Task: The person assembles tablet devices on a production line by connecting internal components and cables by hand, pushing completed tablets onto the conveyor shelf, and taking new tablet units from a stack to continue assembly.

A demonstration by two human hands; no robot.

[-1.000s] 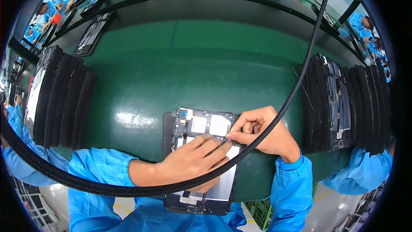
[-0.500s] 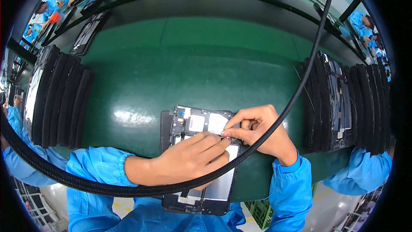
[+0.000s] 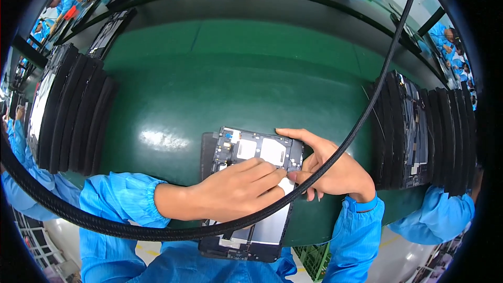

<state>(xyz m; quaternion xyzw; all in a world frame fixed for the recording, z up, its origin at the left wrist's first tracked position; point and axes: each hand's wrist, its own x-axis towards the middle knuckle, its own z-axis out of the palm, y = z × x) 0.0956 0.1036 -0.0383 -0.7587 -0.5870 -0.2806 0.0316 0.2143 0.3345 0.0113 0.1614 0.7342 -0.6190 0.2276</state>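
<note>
An opened tablet (image 3: 273,152), with its inner boards and white panels showing, lies at the near edge of the table on a black pad (image 3: 208,149). Across its middle rests my left hand (image 3: 238,191), fingers bent and close together, tips at the tablet's right side. Its thumb is hidden, and whatever it pinches cannot be made out. Beside the tablet's right edge is my right hand (image 3: 335,170): the index finger stretches out past the upper right corner, and the thumb tip meets the left fingertips. I see nothing between its fingers.
A black braided cable (image 3: 361,120) loops over the view, across both forearms. Black padded slabs stand in a row at left (image 3: 73,115), with more tablets and pads (image 3: 414,131) at right. Beyond the green table (image 3: 236,84) runs a dark raised ledge (image 3: 262,13); co-workers in blue sit farther off.
My right index finger and thumb have spread apart, and that hand has shifted slightly right and down. The left hand stays over the tablet, having moved a little right. The view has tilted slightly.
</note>
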